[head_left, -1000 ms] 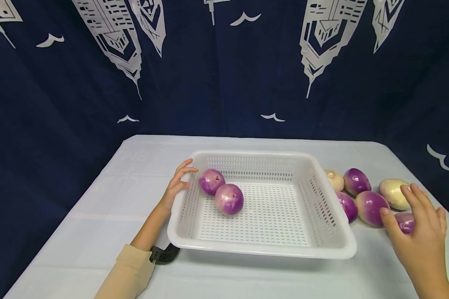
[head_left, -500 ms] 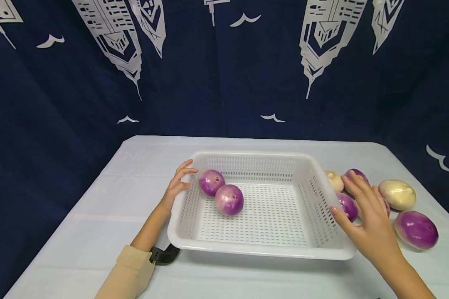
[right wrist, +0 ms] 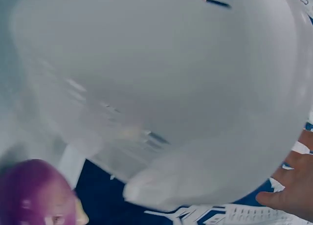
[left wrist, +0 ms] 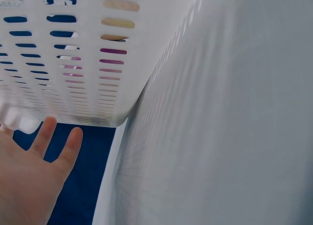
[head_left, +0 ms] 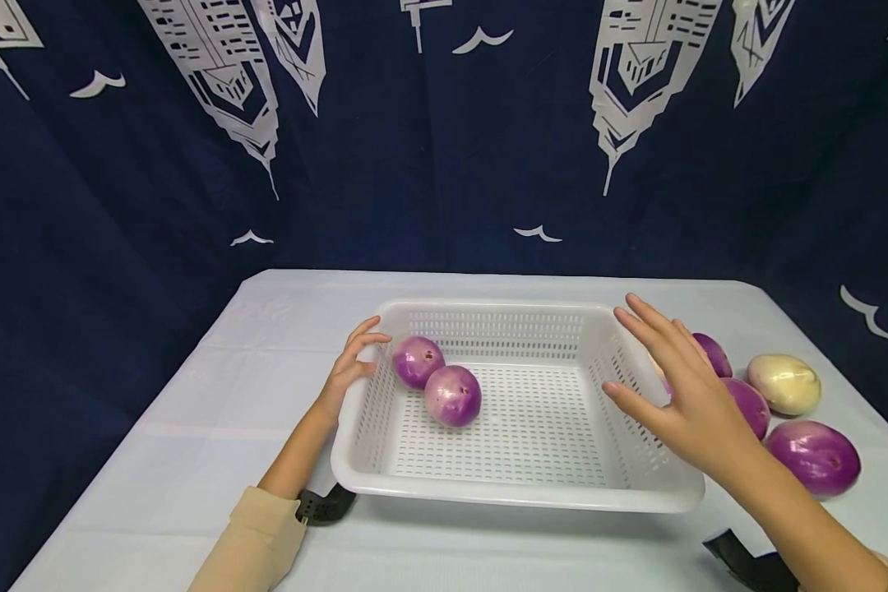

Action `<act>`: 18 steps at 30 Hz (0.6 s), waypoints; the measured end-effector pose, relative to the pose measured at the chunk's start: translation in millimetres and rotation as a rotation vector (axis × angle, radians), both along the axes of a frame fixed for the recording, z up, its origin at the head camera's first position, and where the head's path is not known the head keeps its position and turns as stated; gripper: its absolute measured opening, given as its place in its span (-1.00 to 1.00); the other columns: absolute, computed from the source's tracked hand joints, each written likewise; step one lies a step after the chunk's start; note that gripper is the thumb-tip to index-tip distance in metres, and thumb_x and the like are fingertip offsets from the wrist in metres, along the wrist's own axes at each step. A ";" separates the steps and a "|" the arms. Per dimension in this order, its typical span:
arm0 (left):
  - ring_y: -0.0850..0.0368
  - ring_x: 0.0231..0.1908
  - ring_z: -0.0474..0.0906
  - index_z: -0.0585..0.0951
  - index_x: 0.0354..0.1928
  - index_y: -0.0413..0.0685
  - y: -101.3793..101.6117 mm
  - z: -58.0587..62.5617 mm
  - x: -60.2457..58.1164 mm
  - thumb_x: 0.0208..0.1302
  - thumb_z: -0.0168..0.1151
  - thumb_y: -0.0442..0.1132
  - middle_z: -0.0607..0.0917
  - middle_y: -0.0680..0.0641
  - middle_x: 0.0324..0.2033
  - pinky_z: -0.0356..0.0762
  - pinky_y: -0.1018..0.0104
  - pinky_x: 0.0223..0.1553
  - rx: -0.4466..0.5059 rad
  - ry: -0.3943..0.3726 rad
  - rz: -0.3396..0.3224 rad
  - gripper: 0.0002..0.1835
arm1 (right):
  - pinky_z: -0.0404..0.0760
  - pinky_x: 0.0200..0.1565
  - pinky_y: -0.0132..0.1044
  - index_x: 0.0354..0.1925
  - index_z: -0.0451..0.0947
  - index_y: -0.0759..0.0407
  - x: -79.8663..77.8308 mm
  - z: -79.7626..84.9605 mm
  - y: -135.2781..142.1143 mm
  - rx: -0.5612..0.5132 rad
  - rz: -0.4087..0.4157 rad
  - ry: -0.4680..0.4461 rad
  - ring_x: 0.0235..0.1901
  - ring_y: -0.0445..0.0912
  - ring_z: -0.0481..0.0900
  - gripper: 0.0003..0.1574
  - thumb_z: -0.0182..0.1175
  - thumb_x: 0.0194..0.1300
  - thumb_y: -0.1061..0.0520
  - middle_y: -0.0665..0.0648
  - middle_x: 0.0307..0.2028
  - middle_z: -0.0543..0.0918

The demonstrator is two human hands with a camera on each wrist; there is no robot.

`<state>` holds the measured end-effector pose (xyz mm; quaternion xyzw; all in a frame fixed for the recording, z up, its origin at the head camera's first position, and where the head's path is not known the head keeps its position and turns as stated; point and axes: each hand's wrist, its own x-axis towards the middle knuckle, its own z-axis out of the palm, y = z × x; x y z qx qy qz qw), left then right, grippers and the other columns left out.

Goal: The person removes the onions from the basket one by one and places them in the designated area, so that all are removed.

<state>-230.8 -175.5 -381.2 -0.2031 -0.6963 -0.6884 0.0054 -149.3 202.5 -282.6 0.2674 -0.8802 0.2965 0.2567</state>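
A white perforated plastic basket (head_left: 533, 497) stands on the table with two purple onions (head_left: 454, 396) inside, at its left end. My left hand (head_left: 344, 374) is at the basket's left rim with its fingers spread; the left wrist view shows the same hand (left wrist: 34, 171) beside the slotted wall. Whether it touches the rim I cannot tell. Over the right rim hovers my right hand (head_left: 691, 395), fingers extended and apart, holding nothing. It partly hides the group of onions outside the basket, among them a purple onion (head_left: 814, 458) and a pale yellow onion (head_left: 784, 384).
White cloth covers the table (head_left: 192, 460). Behind it hangs a dark blue curtain (head_left: 429, 181) with white building prints. A black wrist strap (head_left: 326, 504) shows by the left forearm, and another black strap (head_left: 751, 563) by the right.
My right hand has moved left from the onions at the far right to above the basket's right rim. A purple onion it was covering now shows. The left hand has stayed put.
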 end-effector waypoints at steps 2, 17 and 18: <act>-0.19 0.32 -0.12 0.42 -0.09 0.31 0.0 0.1 0.2 0.00 -0.22 -0.36 -0.14 -0.02 0.39 0.40 -0.12 -0.01 0.000 0.000 0.003 -0.53 | -0.17 0.38 -0.01 0.32 0.16 0.00 -3.4 6.1 -3.7 0.031 0.014 0.016 0.34 0.06 0.10 -0.07 0.31 -0.01 0.07 0.12 0.36 0.15; -0.17 0.32 -0.13 0.38 0.01 0.00 -0.1 -0.2 0.8 0.00 -0.22 -0.36 -0.13 0.00 0.39 0.39 -0.03 -0.02 0.005 -0.006 0.003 -0.54 | -0.17 0.35 0.11 0.34 0.12 -0.02 -20.9 28.5 -17.6 0.189 0.056 -0.007 0.30 0.17 0.14 -0.08 0.26 0.04 -0.02 0.17 0.37 0.13; -0.17 0.32 -0.13 0.38 0.02 -0.03 -0.1 -0.3 0.8 0.00 -0.22 -0.36 -0.13 0.00 0.39 0.39 -0.03 -0.02 0.003 -0.004 0.006 -0.54 | -0.17 0.35 0.11 0.34 0.12 -0.02 -21.0 30.1 -17.0 0.196 0.055 -0.008 0.30 0.17 0.14 -0.07 0.26 0.04 -0.02 0.17 0.37 0.13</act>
